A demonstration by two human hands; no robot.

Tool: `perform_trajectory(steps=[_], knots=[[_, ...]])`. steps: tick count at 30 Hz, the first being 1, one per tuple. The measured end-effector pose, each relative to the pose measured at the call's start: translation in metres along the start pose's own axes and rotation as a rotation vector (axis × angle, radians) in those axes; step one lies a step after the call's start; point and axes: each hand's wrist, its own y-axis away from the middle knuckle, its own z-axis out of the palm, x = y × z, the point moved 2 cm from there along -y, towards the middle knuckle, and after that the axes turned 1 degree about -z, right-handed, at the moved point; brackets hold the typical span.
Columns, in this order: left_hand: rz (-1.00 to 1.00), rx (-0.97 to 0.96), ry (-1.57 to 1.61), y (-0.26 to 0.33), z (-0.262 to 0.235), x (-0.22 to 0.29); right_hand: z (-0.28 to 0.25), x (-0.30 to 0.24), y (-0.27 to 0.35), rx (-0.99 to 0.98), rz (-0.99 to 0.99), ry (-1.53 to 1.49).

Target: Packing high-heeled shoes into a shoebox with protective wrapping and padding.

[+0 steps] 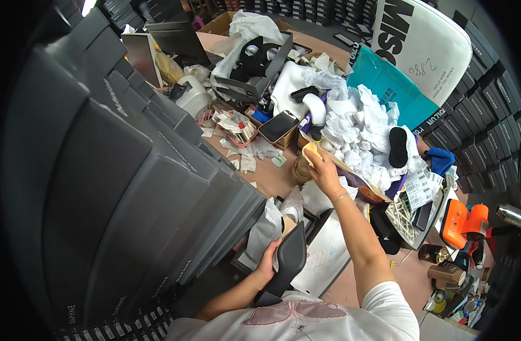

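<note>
My left hand (pixel 268 261) is closed around a black shoe (pixel 290 256), which I hold tilted close to my body. Part of its beige inside shows, and the fingers on its far side are mostly hidden. Beyond it, white tissue paper (pixel 264 230) and bubble wrap (pixel 293 202) lie in an open shoe box. My right hand (pixel 327 173) reaches forward and pinches a yellow sponge or folded cloth (pixel 312 152). Just under that hand stands a brownish jar (pixel 301 170), partly covered by it. White paper (pixel 323 264) lines the box beside the shoe.
Tall stacks of dark grey shoe boxes (pixel 130 187) crowd my left. Ahead are a phone (pixel 278 126), a red basket of slips (pixel 235 126) and a heap of crumpled white paper (pixel 357 133). An orange tool (pixel 465 223) and a tray of white sticks (pixel 403 220) are at right.
</note>
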Motion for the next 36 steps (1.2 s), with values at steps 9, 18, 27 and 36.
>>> perform_trajectory(steps=[9, 18, 27, 36], knots=[[0.021, -0.065, -0.008, 0.002, 0.006, -0.005, -0.069, -0.001, 0.075, 0.927, 0.709, -1.032], [0.051, -0.114, 0.109, 0.016, 0.02, -0.006, -0.058, -0.037, 0.035, 0.653, 0.384, -0.418], [0.136, -0.042, 0.111, 0.024, 0.012, 0.003, -0.017, -0.03, -0.004, 0.18, 0.191, 0.167], [0.051, 0.022, -0.035, 0.012, 0.035, -0.015, -0.114, -0.175, 0.162, -0.157, 0.443, -0.364]])
